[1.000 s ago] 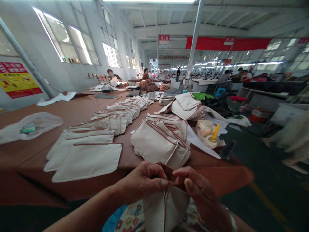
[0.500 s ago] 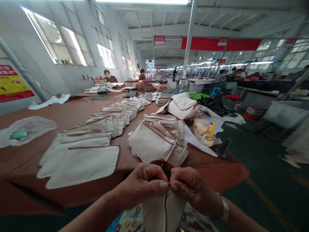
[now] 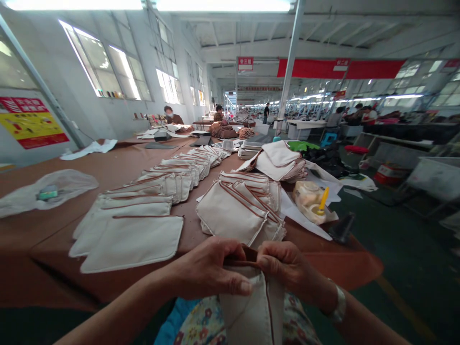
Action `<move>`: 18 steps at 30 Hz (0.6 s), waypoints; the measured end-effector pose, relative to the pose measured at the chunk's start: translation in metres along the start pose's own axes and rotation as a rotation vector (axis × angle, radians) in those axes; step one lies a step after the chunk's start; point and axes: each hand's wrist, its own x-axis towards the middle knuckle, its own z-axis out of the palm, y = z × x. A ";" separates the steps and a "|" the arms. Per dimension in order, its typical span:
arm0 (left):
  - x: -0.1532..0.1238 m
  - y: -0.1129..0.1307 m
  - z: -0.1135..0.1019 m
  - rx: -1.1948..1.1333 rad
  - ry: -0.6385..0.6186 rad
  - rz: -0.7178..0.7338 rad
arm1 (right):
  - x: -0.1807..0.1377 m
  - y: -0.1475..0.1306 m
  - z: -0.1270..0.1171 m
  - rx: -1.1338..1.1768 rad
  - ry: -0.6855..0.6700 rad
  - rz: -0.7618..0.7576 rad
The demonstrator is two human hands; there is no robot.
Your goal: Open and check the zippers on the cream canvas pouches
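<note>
A cream sewn pouch (image 3: 244,306) with brown edging and a brown inner side hangs over my lap, its upper edge held in both hands. My left hand (image 3: 212,268) grips the edge on the left, thumb lying across the cream front and fingers behind. On the right, my right hand (image 3: 282,263) pinches the same edge close to a brown-lined seam that runs down the front. Just beyond my hands, a pile of similar pouches (image 3: 230,213) lies on the brown-covered table (image 3: 201,239). To its left, a long overlapping row of such pouches (image 3: 136,242) stretches away.
Paper and a plastic-wrapped container (image 3: 307,194) with a yellow tool (image 3: 323,200) sit by the table's right edge, near a dark cone-shaped object (image 3: 342,229). A plastic bag (image 3: 53,189) lies left. Another pouch stack (image 3: 280,160) stands farther back. People work in the distance.
My left thumb has moved from a tight pinch beside my right hand to lying lower on the pouch's front. The hands are slightly farther apart, and the view has shifted left.
</note>
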 end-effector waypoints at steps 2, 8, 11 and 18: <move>0.001 -0.001 0.001 -0.096 -0.046 0.025 | -0.001 0.001 -0.001 0.010 -0.011 0.000; 0.009 -0.013 0.012 -0.431 0.006 -0.109 | 0.000 0.001 0.000 0.042 -0.016 -0.007; 0.013 -0.017 0.016 -0.540 0.034 -0.185 | 0.000 0.002 0.001 0.045 -0.023 -0.006; 0.016 -0.016 0.026 -0.458 0.131 -0.113 | 0.000 -0.002 0.005 0.092 -0.087 0.002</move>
